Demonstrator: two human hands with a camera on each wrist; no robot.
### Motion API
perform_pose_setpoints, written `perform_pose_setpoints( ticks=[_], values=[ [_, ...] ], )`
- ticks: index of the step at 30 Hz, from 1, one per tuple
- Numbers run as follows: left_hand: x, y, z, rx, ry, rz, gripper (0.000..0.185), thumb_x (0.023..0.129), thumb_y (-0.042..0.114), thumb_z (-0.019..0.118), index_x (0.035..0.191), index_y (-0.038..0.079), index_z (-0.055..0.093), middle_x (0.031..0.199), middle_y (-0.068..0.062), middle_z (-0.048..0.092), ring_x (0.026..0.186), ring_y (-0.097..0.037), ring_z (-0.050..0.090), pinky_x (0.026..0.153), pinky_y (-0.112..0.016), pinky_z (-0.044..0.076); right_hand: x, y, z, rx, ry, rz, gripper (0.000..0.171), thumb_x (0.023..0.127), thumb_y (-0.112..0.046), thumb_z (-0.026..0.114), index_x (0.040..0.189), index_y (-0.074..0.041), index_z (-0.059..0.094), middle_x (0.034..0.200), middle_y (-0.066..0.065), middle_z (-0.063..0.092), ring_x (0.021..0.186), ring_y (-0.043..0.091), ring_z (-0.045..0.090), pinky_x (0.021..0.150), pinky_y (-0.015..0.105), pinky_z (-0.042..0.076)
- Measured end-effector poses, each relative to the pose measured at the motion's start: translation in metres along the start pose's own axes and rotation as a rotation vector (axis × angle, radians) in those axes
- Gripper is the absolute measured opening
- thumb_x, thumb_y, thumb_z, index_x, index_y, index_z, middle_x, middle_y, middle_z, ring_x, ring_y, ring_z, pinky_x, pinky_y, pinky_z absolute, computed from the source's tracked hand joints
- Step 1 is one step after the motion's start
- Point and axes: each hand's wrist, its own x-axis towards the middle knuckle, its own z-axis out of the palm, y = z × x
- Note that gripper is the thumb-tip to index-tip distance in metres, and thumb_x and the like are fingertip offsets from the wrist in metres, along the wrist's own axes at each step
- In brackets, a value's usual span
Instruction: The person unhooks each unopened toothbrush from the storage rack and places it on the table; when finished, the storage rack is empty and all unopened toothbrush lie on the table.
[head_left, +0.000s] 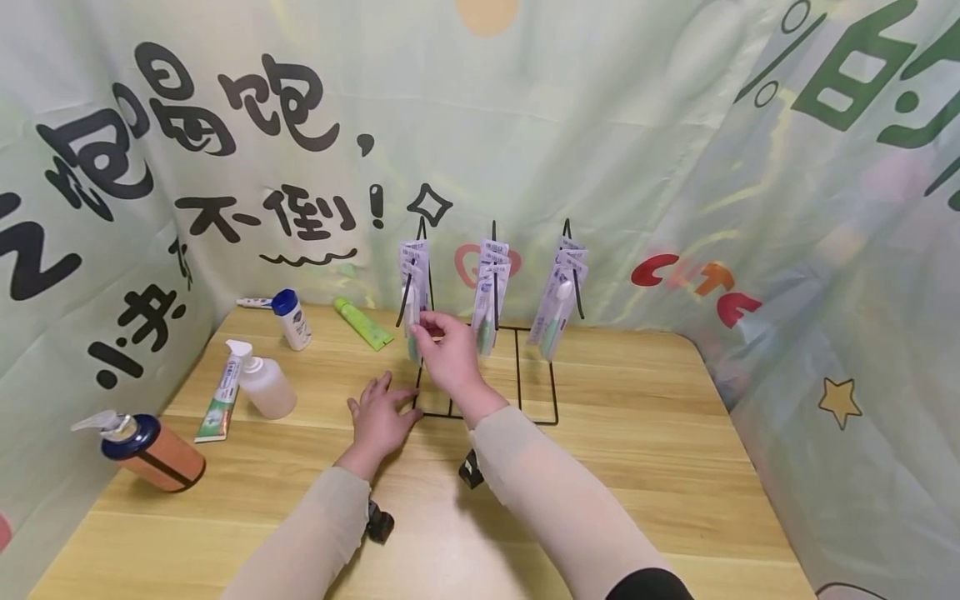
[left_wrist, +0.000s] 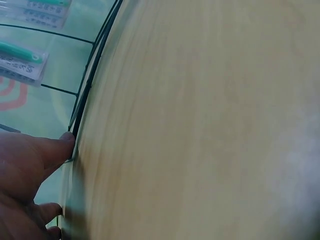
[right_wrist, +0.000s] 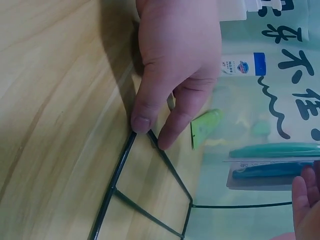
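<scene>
My right hand pinches a packaged toothbrush at the front of the left hook of a black wire rack. In the right wrist view, that hand's fingertips show at the right edge beside a blue toothbrush in clear packaging. My left hand rests at the rack's front left corner. Its thumb and forefinger touch the base bars on either side of that corner. More packaged toothbrushes hang from the middle hook and the right hook.
Left of the rack lie a green tube and a toothpaste tube. A blue-capped white bottle, a pale pump bottle and an orange pump bottle stand there too. A printed curtain encloses the wooden table.
</scene>
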Motion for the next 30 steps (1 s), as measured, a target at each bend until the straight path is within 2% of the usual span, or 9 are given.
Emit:
perform_pose_setpoints(
  ticks=[5,12,20,25,30],
  values=[
    [0.0,0.0,0.001,0.003,-0.003,0.002,0.041,0.096,0.032,0.077,0.131,0.012,0.075,0.166,-0.027,0.035,0.153,-0.056,0.024,0.115,-0.085,0.0,0.001,-0.001,-0.002,-0.002,0.013,-0.003,0.016,0.101,-0.008,0.072,0.113,0.002,0.078,0.102,0.014,0.078,0.09,0.022,0.071,0.077,0.029,0.061],
    [-0.001,0.0,0.0,0.001,0.003,0.006,0.042,0.097,0.034,0.077,0.132,0.012,0.075,0.166,-0.027,0.035,0.153,-0.055,0.024,0.115,-0.085,0.0,-0.007,-0.002,-0.011,-0.001,0.002,-0.023,0.016,0.1,-0.006,0.072,0.113,0.002,0.078,0.105,0.015,0.078,0.093,0.025,0.072,0.08,0.031,0.062],
    [-0.003,-0.001,-0.003,-0.014,0.013,-0.004,0.041,0.096,0.032,0.078,0.132,0.011,0.075,0.166,-0.027,0.034,0.154,-0.054,0.023,0.116,-0.083,-0.002,-0.02,-0.005,-0.029,-0.013,-0.015,-0.055,0.013,0.101,-0.006,0.071,0.11,0.0,0.079,0.101,0.012,0.078,0.091,0.023,0.072,0.073,0.03,0.062],
    [-0.004,-0.001,-0.001,-0.039,0.006,-0.007,0.041,0.096,0.032,0.078,0.133,0.013,0.075,0.167,-0.027,0.033,0.155,-0.053,0.021,0.117,-0.081,-0.004,-0.037,-0.001,-0.052,-0.038,-0.026,-0.108,0.015,0.101,-0.005,0.071,0.112,0.003,0.077,0.102,0.016,0.077,0.09,0.028,0.074,0.073,0.031,0.064],
    [-0.005,0.0,0.0,-0.042,0.001,-0.008,0.041,0.097,0.031,0.078,0.134,0.014,0.074,0.168,-0.026,0.031,0.156,-0.053,0.02,0.117,-0.081,-0.006,-0.069,0.011,-0.093,-0.025,-0.066,-0.14,0.016,0.097,0.002,0.071,0.113,0.006,0.075,0.101,0.018,0.076,0.084,0.027,0.071,0.072,0.032,0.064]
  ],
)
